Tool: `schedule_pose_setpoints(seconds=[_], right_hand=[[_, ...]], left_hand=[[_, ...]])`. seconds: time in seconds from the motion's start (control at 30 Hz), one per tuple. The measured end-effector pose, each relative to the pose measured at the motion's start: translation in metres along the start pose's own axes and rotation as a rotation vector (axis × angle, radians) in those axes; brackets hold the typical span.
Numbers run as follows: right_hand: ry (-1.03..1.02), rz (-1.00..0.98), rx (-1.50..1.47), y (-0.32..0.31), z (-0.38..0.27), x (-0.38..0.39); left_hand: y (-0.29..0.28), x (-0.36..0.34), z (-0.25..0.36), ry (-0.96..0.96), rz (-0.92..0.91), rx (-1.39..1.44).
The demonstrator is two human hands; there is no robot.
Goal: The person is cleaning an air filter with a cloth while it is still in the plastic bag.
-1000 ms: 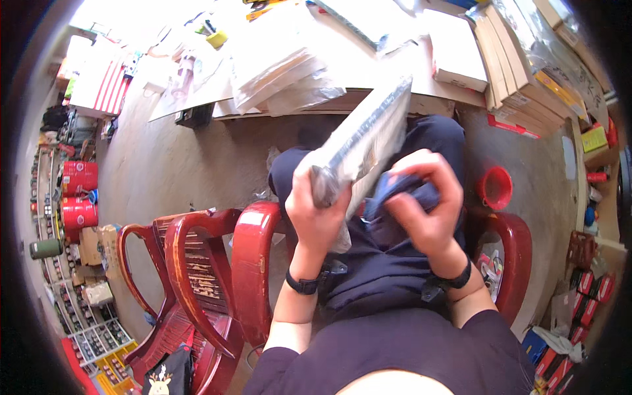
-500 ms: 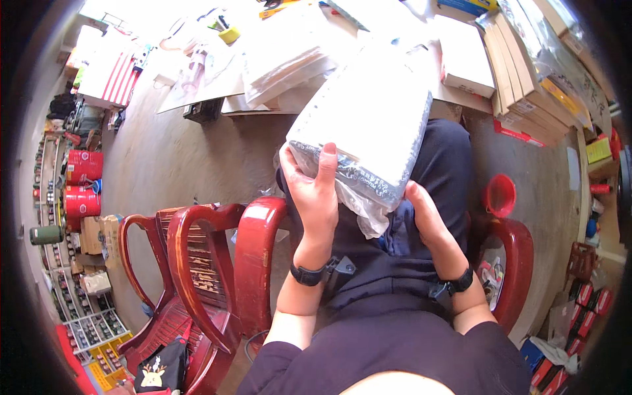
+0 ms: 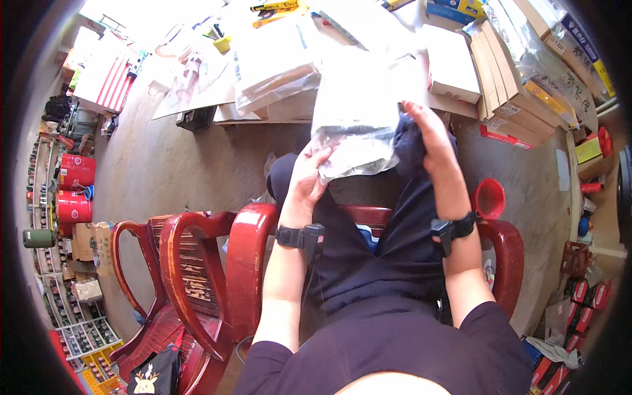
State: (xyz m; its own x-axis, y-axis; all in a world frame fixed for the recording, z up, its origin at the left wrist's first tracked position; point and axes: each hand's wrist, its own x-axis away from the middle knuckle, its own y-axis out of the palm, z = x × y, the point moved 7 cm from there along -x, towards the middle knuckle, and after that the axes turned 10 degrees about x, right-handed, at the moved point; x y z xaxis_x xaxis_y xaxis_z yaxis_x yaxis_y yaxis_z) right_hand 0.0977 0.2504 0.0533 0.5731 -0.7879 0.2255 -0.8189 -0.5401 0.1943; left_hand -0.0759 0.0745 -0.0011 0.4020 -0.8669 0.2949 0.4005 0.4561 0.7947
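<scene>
A plastic-wrapped white package (image 3: 355,99), boxy, reaches from over my lap to the table's edge; glare washes out its far part. Loose clear film bunches at its near end. My left hand (image 3: 308,172) grips that near left corner, thumb on top and the other fingers mostly underneath. Beside the package's right edge, my right hand (image 3: 431,135) is held with fingers stretched out; whether the fingertips touch the wrap, I cannot tell. Each wrist wears a black strap with a small dark device.
Ahead is a table (image 3: 230,120) with bagged white packs (image 3: 276,66), a white box (image 3: 453,66) and upright cardboard boxes (image 3: 500,72). Red wooden chairs (image 3: 197,263) stand to my left. A red bucket (image 3: 489,198) sits on the floor at right. Crowded shelves line both sides.
The package has moved away from me, turned straighter and tilted down toward the table. My right hand has slid forward along its right side; my left hand still holds the near left corner.
</scene>
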Motion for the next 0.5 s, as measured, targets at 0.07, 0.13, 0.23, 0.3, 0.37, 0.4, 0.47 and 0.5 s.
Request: schedule_pose_setpoints(seconds=[0.07, 0.13, 0.23, 0.3, 0.37, 0.4, 0.47, 0.5], right_hand=[[0.007, 0.043, 0.0, 0.003, 0.014, 0.008], [0.036, 0.079, -0.068, 0.003, 0.019, 0.025], [0.036, 0.197, -0.195, -0.012, 0.021, 0.039], [0.035, 0.263, -0.189, -0.021, 0.024, 0.048], [0.003, 0.266, -0.23, -0.029, 0.029, 0.048], [0.009, 0.245, -0.246, -0.027, 0.028, 0.047], [-0.003, 0.197, -0.256, -0.018, 0.025, 0.049], [-0.018, 0.135, -0.275, -0.006, 0.021, 0.048]], left_hand=[[0.005, -0.005, -0.01, -0.028, -0.085, 0.018], [0.002, -0.004, -0.016, -0.057, -0.12, 0.024], [-0.009, -0.007, -0.032, -0.299, -0.124, 0.252], [-0.011, -0.005, -0.04, -0.473, -0.143, 0.395], [-0.014, -0.018, -0.044, -0.441, -0.086, 0.336], [-0.014, -0.023, -0.044, -0.401, -0.024, 0.272], [-0.006, -0.028, -0.045, -0.406, -0.037, 0.159], [-0.002, -0.03, -0.043, -0.395, -0.049, 0.037]])
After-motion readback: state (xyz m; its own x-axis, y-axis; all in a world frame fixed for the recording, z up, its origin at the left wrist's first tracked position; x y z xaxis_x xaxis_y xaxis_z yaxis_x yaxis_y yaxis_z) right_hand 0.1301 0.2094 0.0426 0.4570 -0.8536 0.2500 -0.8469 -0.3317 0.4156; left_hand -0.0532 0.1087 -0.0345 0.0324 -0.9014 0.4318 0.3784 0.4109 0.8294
